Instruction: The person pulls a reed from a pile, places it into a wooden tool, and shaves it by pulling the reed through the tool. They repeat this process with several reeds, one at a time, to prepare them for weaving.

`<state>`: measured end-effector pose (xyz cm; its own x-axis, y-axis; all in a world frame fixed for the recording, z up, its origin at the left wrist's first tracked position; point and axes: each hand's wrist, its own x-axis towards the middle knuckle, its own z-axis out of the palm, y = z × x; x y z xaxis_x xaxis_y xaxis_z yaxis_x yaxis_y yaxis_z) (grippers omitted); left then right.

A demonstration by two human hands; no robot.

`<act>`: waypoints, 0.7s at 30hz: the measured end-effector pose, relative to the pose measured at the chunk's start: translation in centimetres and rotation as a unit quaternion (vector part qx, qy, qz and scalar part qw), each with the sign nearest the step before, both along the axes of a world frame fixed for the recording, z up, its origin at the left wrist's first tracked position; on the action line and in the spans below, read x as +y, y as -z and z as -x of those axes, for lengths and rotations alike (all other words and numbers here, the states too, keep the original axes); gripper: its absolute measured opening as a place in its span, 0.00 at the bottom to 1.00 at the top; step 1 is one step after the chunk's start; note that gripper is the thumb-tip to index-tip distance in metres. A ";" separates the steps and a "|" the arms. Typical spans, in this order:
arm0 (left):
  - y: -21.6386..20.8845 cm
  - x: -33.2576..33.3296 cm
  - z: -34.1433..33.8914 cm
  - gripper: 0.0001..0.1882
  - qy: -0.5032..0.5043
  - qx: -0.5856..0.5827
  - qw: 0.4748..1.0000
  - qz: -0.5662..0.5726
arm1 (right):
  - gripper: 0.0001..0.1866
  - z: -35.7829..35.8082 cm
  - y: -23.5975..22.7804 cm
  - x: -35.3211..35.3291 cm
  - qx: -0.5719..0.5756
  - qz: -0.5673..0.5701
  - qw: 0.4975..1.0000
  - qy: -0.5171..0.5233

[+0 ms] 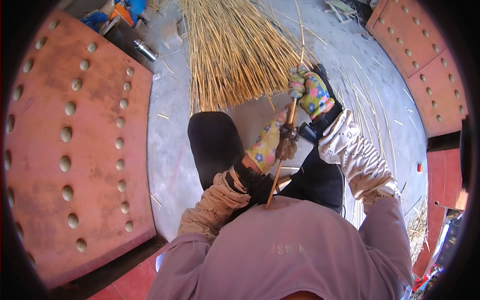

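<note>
A long, thin reed stalk (301, 35) runs from the far edge toward my chest, passing through both hands. My right hand (316, 95), in a flowered glove, is closed around it just right of the bundle's cut ends. Nearer my body, my left hand (268, 142), gloved alike, grips the same stalk between my knees. Something dark brown shows at its fingers; whether it is a tool or a stained glove I cannot tell. Beyond both hands a wide bundle of straw-coloured reeds (230, 55) lies on the floor, cut ends facing me.
A large red studded door panel (100, 135) stands at the left, another studded panel (420, 60) at the far right. Loose stalks (377, 112) are scattered over the grey floor (170, 150) to the right. A metal flask (145, 50) lies at the far left.
</note>
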<state>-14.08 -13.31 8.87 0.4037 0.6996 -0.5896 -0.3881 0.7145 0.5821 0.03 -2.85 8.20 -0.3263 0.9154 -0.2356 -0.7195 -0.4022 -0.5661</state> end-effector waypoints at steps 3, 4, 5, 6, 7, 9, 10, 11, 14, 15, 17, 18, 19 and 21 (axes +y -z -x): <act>0.3 2.3 0.0 0.26 -0.079 0.039 0.993 -0.078 | 0.18 2.6 -0.9 -1.3 -0.047 -0.054 0.996 0.045; -0.9 3.0 -1.1 0.26 -0.096 0.013 0.992 -0.082 | 0.24 -0.6 4.3 0.6 -0.071 -0.068 0.986 0.134; -1.0 3.8 0.4 0.26 -0.144 0.000 0.987 -0.076 | 0.26 -0.9 -0.3 -1.3 -0.129 -0.094 0.986 -0.049; -0.9 4.5 -0.3 0.26 -0.140 -0.011 0.986 -0.090 | 0.28 -3.4 1.3 -1.5 -0.180 -0.034 0.983 -0.005; 0.1 5.1 0.6 0.24 -0.157 -0.011 0.981 -0.115 | 0.28 -2.7 0.4 -3.7 -0.185 -0.083 0.979 0.008; 0.0 6.1 -0.4 0.22 -0.162 -0.031 0.975 -0.148 | 0.19 -3.8 4.2 -6.8 -0.233 -0.129 0.962 0.066; -0.1 6.5 -1.1 0.20 -0.188 -0.039 0.967 -0.167 | 0.19 -3.4 3.5 -8.8 -0.279 0.045 0.959 -0.016; -0.3 6.6 -1.6 0.19 -0.214 -0.046 0.958 -0.185 | 0.17 -1.5 1.6 -10.8 -0.220 0.023 0.975 -0.014; 0.6 7.4 -3.2 0.16 -0.210 -0.071 0.957 -0.186 | 0.14 -1.5 2.4 -11.1 -0.244 0.027 0.969 -0.023; 0.7 7.5 -3.8 0.16 -0.202 -0.075 0.960 -0.179 | 0.13 -2.2 3.0 -10.7 -0.257 -0.004 0.966 -0.002; -0.7 6.6 -5.2 0.20 -0.206 -0.062 0.965 -0.149 | 0.12 -3.9 5.4 -9.9 -0.278 -0.050 0.959 0.026; -0.6 6.6 -5.6 0.20 -0.198 -0.081 0.963 -0.166 | 0.11 -5.1 6.2 -9.8 -0.295 -0.097 0.949 0.046; -0.5 6.6 -5.8 0.20 -0.196 -0.097 0.959 -0.182 | 0.11 -6.9 6.6 -10.0 -0.296 -0.098 0.949 0.043; -0.9 8.2 -5.1 0.22 -0.237 -0.083 0.950 -0.188 | 0.11 -10.3 7.6 -11.9 -0.144 0.026 0.976 -0.162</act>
